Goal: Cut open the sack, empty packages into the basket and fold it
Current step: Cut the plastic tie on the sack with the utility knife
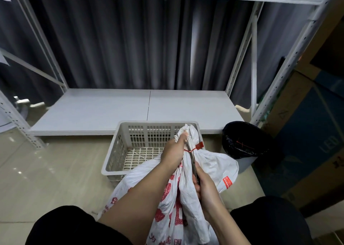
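While the left hand [174,149] is gripping the gathered neck of the white sack [188,192], the right hand [203,186] is holding scissors [192,159] closed in its fingers, their blades reaching the red tie [195,147]; just beyond both hands, the basket [130,142] is standing on the floor.

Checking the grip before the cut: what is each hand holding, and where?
Left hand grips the white printed woven sack at its bunched neck by the red tie; right hand holds metal scissors by the handles.
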Demonstrator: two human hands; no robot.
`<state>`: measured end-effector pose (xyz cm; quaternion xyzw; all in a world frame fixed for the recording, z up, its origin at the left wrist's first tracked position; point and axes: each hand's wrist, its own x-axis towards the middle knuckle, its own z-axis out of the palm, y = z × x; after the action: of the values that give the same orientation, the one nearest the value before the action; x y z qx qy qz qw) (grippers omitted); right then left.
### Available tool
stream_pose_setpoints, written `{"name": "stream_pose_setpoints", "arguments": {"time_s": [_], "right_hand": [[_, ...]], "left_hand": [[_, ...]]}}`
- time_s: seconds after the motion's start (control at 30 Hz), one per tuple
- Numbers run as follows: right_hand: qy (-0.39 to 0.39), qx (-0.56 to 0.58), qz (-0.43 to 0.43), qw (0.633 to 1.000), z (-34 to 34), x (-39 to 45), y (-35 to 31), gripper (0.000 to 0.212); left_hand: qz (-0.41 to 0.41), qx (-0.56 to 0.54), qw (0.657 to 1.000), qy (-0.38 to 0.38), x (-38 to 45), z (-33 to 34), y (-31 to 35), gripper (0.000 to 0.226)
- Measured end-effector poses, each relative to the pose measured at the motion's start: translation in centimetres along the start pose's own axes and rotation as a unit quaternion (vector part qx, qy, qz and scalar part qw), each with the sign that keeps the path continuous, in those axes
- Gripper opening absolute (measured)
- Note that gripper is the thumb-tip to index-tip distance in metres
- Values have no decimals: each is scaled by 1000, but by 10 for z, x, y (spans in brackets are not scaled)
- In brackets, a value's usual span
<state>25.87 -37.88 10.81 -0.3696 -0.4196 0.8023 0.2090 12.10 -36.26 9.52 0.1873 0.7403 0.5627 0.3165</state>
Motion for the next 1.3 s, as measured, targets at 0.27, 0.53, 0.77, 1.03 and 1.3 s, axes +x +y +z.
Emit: {"name": "stream_pose_setpoints", "arguments": {"time_s": [0.27,0.53,0.77,1.03,1.3], "right_hand": [[26,-26,2,999,3,7,-8,51],[-2,-34,29,999,4,5,-13,53],[-150,16,15,988,-8,-14,-6,57],[-134,38,-41,989,-3,2,-33,55],[-7,-53,-71,996,-2,14,-40,42]], "left_hand": [[40,92,995,28,-7,-1,5,70],[18,52,998,2,-6,-4,2,59],[-19,-22,999,20,5,-24,0,44],[-20,23,999,43,7,-30,10,64],[6,9,999,-30,-1,-38,15,63]]}}
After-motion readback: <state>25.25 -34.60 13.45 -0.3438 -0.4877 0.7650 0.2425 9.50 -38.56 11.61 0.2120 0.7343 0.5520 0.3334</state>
